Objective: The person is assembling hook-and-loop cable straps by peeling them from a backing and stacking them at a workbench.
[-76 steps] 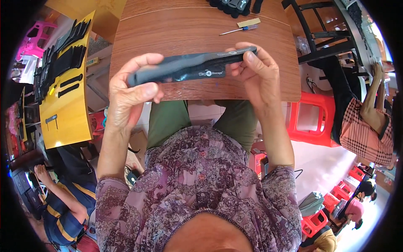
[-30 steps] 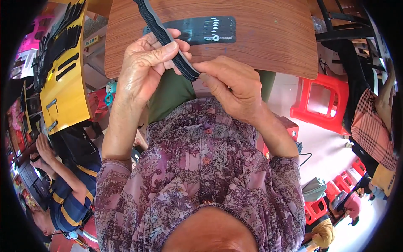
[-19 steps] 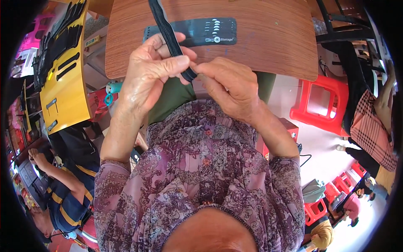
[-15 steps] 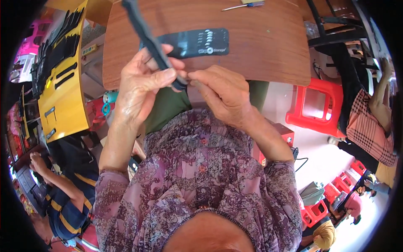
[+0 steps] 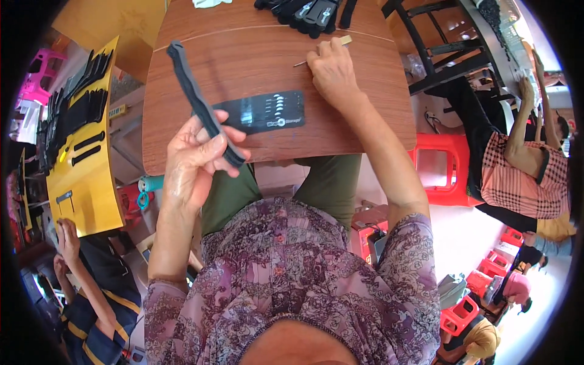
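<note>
My left hand (image 5: 198, 146) is closed on a folded black and grey strap (image 5: 196, 91), which tilts up and away to the left above the near table edge. Behind it lies a flat dark card or sleeve (image 5: 261, 112) with a row of white shapes. My right hand (image 5: 333, 68) reaches to the far part of the table, its fingers curled over a small screwdriver (image 5: 300, 64). Only the thin metal shaft shows; the handle is hidden under the fingers. A small yellowish piece (image 5: 346, 40) shows just past the knuckles.
Several black straps (image 5: 310, 15) are heaped at the table's far edge, near a white cloth (image 5: 210, 2). On the left, a yellow table (image 5: 91, 201) bears more black straps. A red stool (image 5: 441, 167) stands at right. Other people sit on both sides.
My right hand has left the strap's lower end and moved far and right onto the screwdriver. My left hand still holds the strap. The view has shifted, showing more of the far table.
</note>
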The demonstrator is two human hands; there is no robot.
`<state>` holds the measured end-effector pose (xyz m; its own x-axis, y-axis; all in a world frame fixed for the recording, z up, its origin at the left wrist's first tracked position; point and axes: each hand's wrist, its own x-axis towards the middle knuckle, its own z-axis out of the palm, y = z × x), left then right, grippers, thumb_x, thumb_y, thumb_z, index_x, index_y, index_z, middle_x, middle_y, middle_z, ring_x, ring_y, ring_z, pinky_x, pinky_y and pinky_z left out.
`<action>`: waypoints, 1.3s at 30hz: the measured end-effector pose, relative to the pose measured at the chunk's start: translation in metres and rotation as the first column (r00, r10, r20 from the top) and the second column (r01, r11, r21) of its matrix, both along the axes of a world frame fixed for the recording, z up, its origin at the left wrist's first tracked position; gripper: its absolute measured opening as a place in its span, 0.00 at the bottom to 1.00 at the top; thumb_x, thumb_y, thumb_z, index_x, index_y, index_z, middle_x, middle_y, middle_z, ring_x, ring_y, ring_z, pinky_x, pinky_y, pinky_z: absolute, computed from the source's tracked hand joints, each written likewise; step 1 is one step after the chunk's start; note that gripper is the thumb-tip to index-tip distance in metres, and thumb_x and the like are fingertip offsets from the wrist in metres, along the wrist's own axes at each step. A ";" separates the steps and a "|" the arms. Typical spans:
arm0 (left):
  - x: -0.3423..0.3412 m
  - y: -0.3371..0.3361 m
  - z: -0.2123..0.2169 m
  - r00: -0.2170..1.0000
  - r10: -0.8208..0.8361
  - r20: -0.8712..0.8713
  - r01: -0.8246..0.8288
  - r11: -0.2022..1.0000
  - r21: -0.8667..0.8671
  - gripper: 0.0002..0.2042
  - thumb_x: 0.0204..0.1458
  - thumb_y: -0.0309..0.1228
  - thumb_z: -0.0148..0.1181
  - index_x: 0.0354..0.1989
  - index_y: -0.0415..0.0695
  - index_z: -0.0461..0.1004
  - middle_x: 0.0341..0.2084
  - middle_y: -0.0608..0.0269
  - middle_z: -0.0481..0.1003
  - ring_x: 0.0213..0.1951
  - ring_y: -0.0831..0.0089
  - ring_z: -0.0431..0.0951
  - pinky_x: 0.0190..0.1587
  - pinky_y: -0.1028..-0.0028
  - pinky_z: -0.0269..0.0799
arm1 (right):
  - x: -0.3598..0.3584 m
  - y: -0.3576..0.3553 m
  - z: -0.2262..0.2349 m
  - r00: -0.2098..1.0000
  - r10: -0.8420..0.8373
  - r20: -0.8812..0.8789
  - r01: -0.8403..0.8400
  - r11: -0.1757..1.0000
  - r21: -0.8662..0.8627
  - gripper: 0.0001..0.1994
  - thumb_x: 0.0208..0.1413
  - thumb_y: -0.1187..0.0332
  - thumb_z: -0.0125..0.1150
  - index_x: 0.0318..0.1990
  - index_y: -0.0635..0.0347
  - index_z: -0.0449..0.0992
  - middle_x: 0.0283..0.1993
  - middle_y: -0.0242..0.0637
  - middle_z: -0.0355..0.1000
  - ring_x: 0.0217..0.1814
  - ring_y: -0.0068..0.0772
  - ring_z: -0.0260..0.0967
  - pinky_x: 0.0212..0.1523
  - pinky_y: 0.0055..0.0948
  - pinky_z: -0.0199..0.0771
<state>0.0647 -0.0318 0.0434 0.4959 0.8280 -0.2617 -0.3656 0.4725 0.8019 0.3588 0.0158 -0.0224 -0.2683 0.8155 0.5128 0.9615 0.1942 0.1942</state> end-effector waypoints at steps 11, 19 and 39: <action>0.011 0.012 -0.006 0.997 0.012 0.070 -0.007 0.997 -0.073 0.17 0.53 0.25 0.58 0.50 0.35 0.65 0.32 0.47 0.76 0.33 0.56 0.81 0.23 0.71 0.78 | 0.003 -0.010 0.005 0.969 0.072 0.238 -0.062 0.997 -0.047 0.04 0.47 0.71 0.51 0.30 0.61 0.70 0.32 0.41 0.67 0.42 0.39 0.62 0.41 0.35 0.61; 0.006 0.011 -0.009 0.999 0.005 0.031 -0.004 1.000 -0.009 0.18 0.56 0.29 0.55 0.54 0.36 0.63 0.35 0.46 0.76 0.36 0.54 0.80 0.24 0.70 0.79 | -0.033 -0.051 0.035 0.864 0.122 -0.488 -0.160 0.986 -0.037 0.07 0.43 0.78 0.57 0.32 0.61 0.70 0.33 0.43 0.71 0.39 0.47 0.68 0.39 0.42 0.65; 0.003 0.007 -0.007 0.973 0.005 0.229 0.032 0.987 -0.155 0.12 0.57 0.29 0.54 0.46 0.35 0.68 0.36 0.45 0.76 0.36 0.54 0.79 0.26 0.71 0.75 | -0.094 -0.118 0.070 0.414 0.136 -0.900 -0.516 0.850 -0.109 0.20 0.44 0.84 0.55 0.47 0.62 0.73 0.28 0.42 0.71 0.28 0.40 0.70 0.29 0.34 0.69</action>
<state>0.0673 -0.0247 0.0367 0.5684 0.7783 -0.2667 -0.5227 0.5919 0.6135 0.2647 -0.1026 0.0474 -0.1474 0.9175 0.3694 0.4436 0.3952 -0.8044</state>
